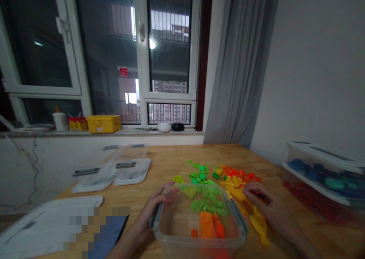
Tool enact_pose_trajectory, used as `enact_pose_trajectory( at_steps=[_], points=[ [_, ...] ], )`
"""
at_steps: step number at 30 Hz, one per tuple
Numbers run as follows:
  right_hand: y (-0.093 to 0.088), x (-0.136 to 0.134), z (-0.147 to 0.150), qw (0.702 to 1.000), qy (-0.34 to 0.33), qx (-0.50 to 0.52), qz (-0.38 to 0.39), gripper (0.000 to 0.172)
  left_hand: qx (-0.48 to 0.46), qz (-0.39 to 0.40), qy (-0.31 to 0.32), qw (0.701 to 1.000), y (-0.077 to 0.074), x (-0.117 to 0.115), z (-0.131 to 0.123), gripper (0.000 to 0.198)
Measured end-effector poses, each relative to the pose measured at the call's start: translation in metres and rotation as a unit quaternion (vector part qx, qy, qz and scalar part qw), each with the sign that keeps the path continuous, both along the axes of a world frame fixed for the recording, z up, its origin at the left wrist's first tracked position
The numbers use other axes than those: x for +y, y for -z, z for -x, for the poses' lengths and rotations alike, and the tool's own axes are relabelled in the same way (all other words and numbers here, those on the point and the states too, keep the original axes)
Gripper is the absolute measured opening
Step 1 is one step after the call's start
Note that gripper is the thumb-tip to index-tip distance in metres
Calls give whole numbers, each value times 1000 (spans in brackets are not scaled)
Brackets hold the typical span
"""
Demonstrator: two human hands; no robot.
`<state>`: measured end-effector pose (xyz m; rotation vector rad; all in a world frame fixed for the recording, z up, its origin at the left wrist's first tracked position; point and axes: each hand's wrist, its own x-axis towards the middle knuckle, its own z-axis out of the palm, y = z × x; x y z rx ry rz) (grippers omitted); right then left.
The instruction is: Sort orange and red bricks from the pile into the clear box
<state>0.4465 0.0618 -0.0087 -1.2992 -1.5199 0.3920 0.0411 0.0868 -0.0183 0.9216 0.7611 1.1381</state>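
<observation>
A clear plastic box (173, 238) with grey side clips stands in front of me, holding several orange blocks (206, 225). My left hand (159, 202) is closed around its far left corner, fingers at the rim. To the right of the box, my right hand (261, 198) is over the pile of yellow and orange pieces, its fingers curled together; what they hold, if anything, is hidden. A yellow toy (259, 225) with a narrow tail end lies below that hand. Green blocks (209, 198) lie beyond the box, partly seen through its wall, with red-orange pieces (235, 172) farther right.
Two clear boxes (129, 152) and white lids (132, 171) are at the back left. A larger white lid (51, 217) and a blue-screened device (110, 232) lie nearer. Stacked lidded boxes (322, 175) of blue and red pieces stand at the right. The windowsill (137, 133) runs behind.
</observation>
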Motion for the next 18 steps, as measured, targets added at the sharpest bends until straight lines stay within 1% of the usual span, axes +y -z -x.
enact_pose_trajectory(
  at_steps=[3,5,7,10,12,15,18],
  points=[
    [18,23,-47,993,100,9,53,50,-5,-7,4,1000,2,3,0,69],
    [34,36,-74,987,136,4,87,53,-5,-11,3,1000,4,5,1,68],
    [50,44,-94,979,165,12,115,55,-4,-12,1,1000,5,5,1,68],
    [72,48,-111,977,157,21,144,57,-7,-4,2,1000,4,3,0,69],
    [82,49,-119,980,146,12,136,56,-11,-1,3,1000,2,2,0,70],
    [93,52,-125,983,142,-6,119,53,-6,-5,1,1000,0,1,-1,69],
    [98,53,-127,984,120,3,135,57,6,-9,-3,1000,1,2,0,68]
  ],
)
